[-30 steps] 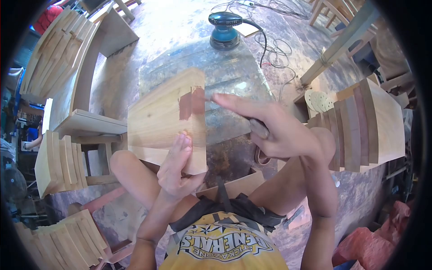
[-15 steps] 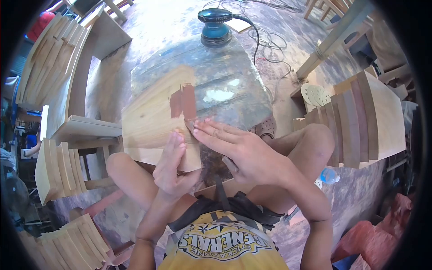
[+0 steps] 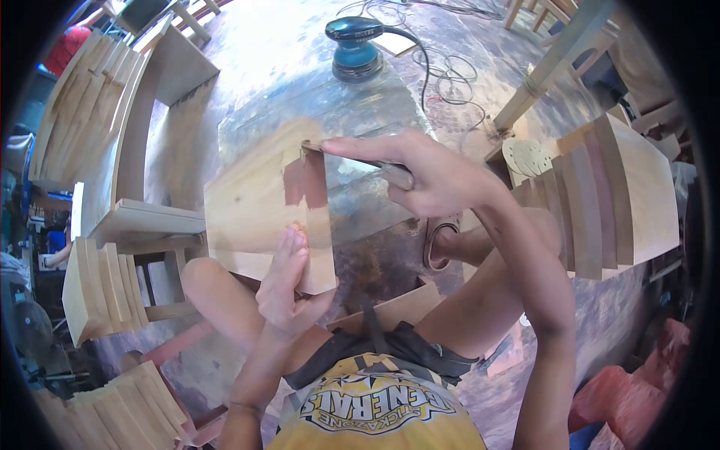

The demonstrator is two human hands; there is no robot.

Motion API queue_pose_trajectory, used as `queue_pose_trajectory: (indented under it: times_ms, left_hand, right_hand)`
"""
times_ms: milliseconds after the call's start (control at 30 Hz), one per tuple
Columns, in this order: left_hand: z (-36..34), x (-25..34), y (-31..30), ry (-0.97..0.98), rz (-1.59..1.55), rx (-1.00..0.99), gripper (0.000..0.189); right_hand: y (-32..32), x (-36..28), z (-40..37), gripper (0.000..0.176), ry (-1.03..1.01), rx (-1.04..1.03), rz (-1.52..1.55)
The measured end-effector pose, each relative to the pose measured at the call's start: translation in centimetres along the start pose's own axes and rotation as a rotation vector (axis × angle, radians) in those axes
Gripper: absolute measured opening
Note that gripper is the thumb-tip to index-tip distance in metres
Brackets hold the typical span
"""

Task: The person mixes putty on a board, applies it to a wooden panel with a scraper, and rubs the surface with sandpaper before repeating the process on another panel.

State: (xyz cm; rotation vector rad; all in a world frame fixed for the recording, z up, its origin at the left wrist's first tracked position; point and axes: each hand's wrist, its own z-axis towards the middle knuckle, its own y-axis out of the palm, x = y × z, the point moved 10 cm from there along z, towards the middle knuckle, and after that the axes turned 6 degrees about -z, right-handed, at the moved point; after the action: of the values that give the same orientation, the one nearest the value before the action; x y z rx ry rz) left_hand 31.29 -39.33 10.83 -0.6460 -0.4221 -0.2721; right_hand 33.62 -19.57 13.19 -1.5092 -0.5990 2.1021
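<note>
A pale wooden board (image 3: 244,214) rests tilted in front of me, its near end above my lap. A reddish-brown patch of putty (image 3: 306,180) covers a strip by its right edge. My left hand (image 3: 285,281) is closed on the near end, fingers on the top face and thumb by the edge. In my right hand (image 3: 442,176) is a slim putty knife (image 3: 391,172), the index finger stretched along it. Its tip touches the board at the far end of the patch, where a little putty has gathered. Part of the handle is hidden in the palm.
A blue sander (image 3: 356,52) with a trailing cord stands on the dusty panel (image 3: 390,112) ahead. Stacked wooden boards (image 3: 589,202) and sanding discs (image 3: 525,156) are at the right. More boards (image 3: 105,285) and a wooden frame (image 3: 131,142) stand at the left.
My right hand has moved away from me, carrying the putty knife from the near end of the patch to its far end. The putty now looks smoother and more joined. My left hand stays put.
</note>
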Motion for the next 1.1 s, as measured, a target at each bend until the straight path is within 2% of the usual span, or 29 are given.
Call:
queue_pose_trajectory:
  times_ms: [133, 167, 233, 367, 433, 467, 533, 633, 667, 733, 833, 867, 933, 1067, 1100]
  left_hand:
    - [0.1, 0.0, 0.0, 0.03, -0.024, 0.008, 0.049]
    - [0.0, -0.1, 0.0, 0.031, -0.026, 0.008, 0.049]
    - [-0.5, 0.0, 0.4, 0.055, -0.033, -0.044, 0.066]
    - [-0.8, 0.1, 0.6, 0.062, -0.01, -0.054, 0.066]
    - [-0.8, 0.0, 0.4, 0.057, 0.009, -0.036, 0.066]
    - [-0.8, 0.0, 0.3, 0.059, 0.008, -0.038, 0.066]
    - [-0.7, 0.1, 0.3, 0.054, 0.022, -0.047, 0.067]
    - [-1.0, 0.0, 0.5, 0.053, 0.013, -0.062, 0.068]
    - [-0.8, 0.2, 0.6, 0.059, 0.01, -0.061, 0.068]
    - [-0.5, 0.7, 0.1, 0.052, 0.027, 0.01, 0.045]
    - [-0.6, 0.5, 0.0, 0.016, -0.01, 0.002, 0.041]
    - [-0.8, 0.2, -0.1, 0.007, -0.003, 0.005, 0.041]
    - [-1.2, 0.2, 0.6, 0.051, -0.016, -0.056, 0.057]
    - [-0.9, 0.3, 0.9, 0.045, 0.009, -0.08, 0.057]
    - [-0.4, 0.6, 0.9, 0.046, 0.015, -0.069, 0.049]
  right_hand:
    - [1.1, -1.5, -0.9, 0.089, -0.044, -0.006, 0.023]
    - [1.7, -2.0, -1.4, 0.084, -0.026, -0.041, 0.018]
    - [2.7, -2.8, -2.4, 0.08, -0.004, -0.076, 0.015]
    - [3.0, -3.9, -3.4, 0.08, -0.028, -0.042, 0.056]
    - [2.9, -2.6, -3.5, 0.079, 0.234, -0.144, 0.21]
    - [2.7, -2.1, -3.4, 0.079, 0.234, -0.14, 0.21]
    - [0.5, -1.1, -2.5, 0.089, 0.121, -0.015, 0.022]
    - [-1.4, -0.6, -0.4, 0.087, 0.04, 0.013, -0.011]
    - [-1.4, -0.4, 0.0, 0.085, 0.09, -0.039, -0.047]
    - [-1.1, 1.0, 0.4, 0.084, 0.103, -0.062, -0.017]
    - [-0.5, 0.9, 0.6, 0.084, 0.07, -0.097, 0.004]
    - [-0.4, 0.5, 0.5, 0.086, 0.031, -0.094, -0.011]
    - [0.1, 0.0, -0.2, 0.082, -0.008, -0.061, 0.025]
    - [1.6, -1.0, -1.9, 0.078, -0.03, -0.045, 0.081]
    - [1.7, -1.3, -2.3, 0.078, -0.027, -0.049, 0.084]
